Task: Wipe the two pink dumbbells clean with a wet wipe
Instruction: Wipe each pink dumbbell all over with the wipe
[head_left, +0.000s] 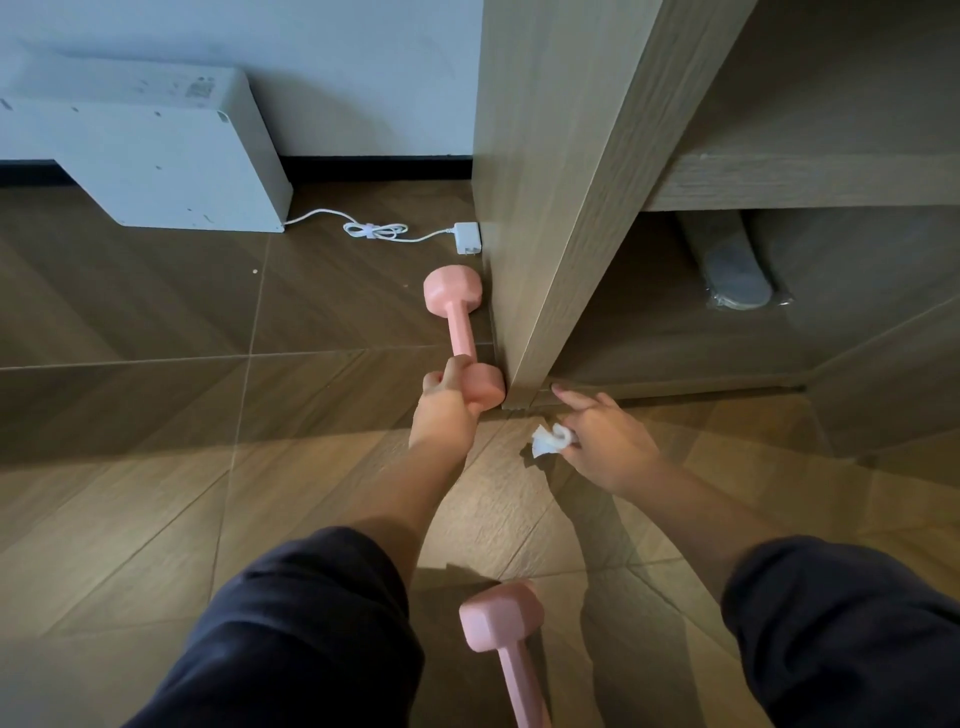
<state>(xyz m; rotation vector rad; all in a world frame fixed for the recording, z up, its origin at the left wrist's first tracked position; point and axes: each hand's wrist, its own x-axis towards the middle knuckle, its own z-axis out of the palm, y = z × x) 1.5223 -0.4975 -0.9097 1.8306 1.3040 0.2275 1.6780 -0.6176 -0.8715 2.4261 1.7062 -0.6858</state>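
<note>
Gripping one pink dumbbell, wipe in the other hand

The left hand (441, 410) is curled round the handle of the far dumbbell (460, 322), right against its nearer head. That dumbbell lies on the wood-patterned floor (156, 415), running along the foot of the wooden cabinet (530, 182), with its nearer head at the cabinet's front corner. The right hand (608, 447) hovers just beside that corner, apart from the left, pinching a crumpled white wet wipe (548, 440) while its forefinger points out straight. The near dumbbell (498, 618) lies at the floor's bottom edge in view, between the person's dark-trousered knees (311, 623), untouched by either hand. Farther back, a white appliance (156, 156) stands against the wall, its white cord (374, 231) trailing across the floor to a plug (466, 237) beside the cabinet. A plastic-wrapped grey item (737, 270) sits in the cabinet's bottom compartment.
</note>
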